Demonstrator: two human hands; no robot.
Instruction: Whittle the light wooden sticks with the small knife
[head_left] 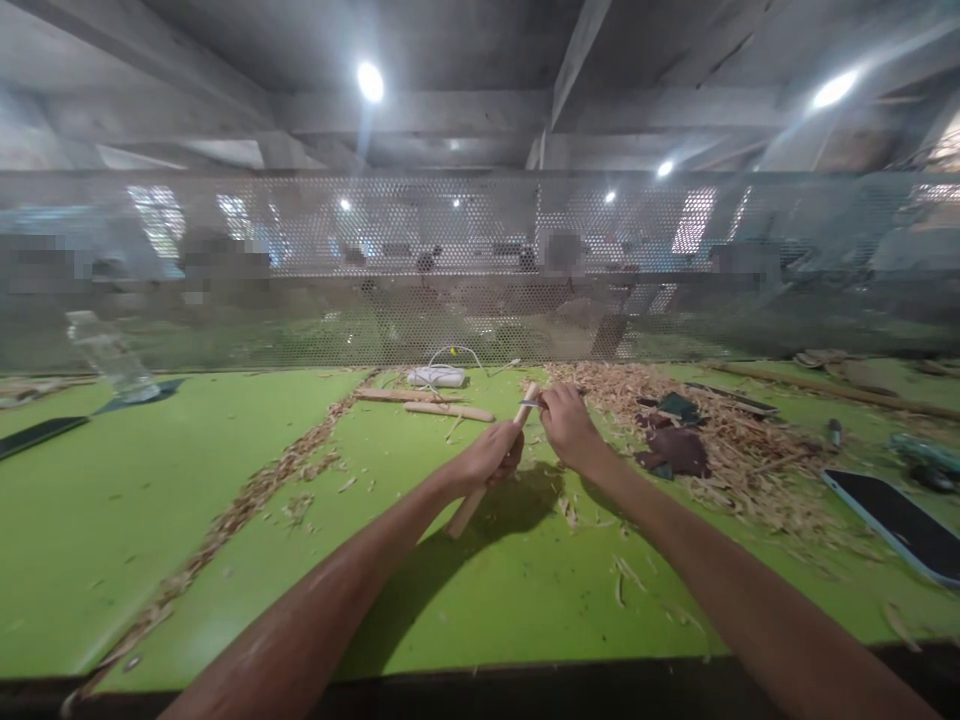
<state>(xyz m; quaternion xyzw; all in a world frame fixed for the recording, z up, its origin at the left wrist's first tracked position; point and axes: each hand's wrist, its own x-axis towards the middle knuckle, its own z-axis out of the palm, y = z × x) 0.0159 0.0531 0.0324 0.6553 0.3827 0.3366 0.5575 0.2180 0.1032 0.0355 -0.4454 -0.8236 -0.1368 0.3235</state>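
Observation:
My left hand [491,455] is wrapped round a pale wooden stick [465,512], which slants from lower left to upper right above the green table. Close to the stick's upper end, my right hand [568,420] is closed on a small knife; its thin blade [529,403] lies across the wood. The knife's handle is hidden inside the fist. Beyond my left hand lie a rounded wooden piece [448,411] and a thinner wooden strip [409,396].
Wood shavings [757,480] heap on the right around a maroon cloth [679,450]. A phone [896,520] lies at the right edge, a clear bottle [112,360] stands left. A white power strip [436,377] sits before the mesh partition [465,310]. People are blurred behind it.

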